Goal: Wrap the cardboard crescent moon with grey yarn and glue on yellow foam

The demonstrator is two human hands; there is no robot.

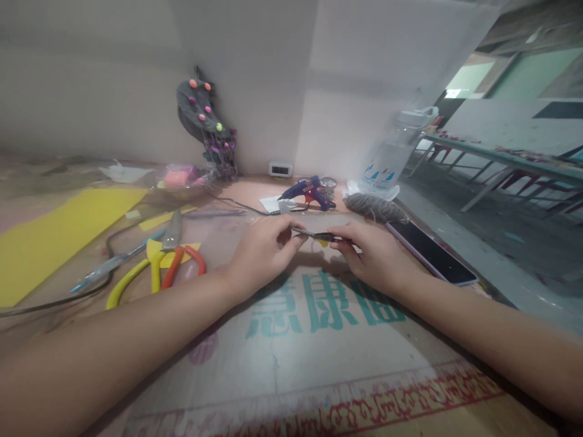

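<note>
A thin dark grey piece (319,235) is stretched between my hands above the table; its exact kind is too small to tell. My left hand (266,252) pinches its left end between thumb and fingers. The right end sits in the pinch of my right hand (376,255). Just below the piece, close to the right fingertips, shows a small yellow bit (323,243). Beyond the hands lies a blue glue gun (310,192) with a small red light, on the tabletop near the wall.
Left of my arm are pliers (157,267) with yellow and red handles, and yellow sheets (59,243). A grey moon-shaped ornament (200,112) leans on the wall. To the right are grey yarn (376,207), a water bottle (387,152) and a phone (430,252).
</note>
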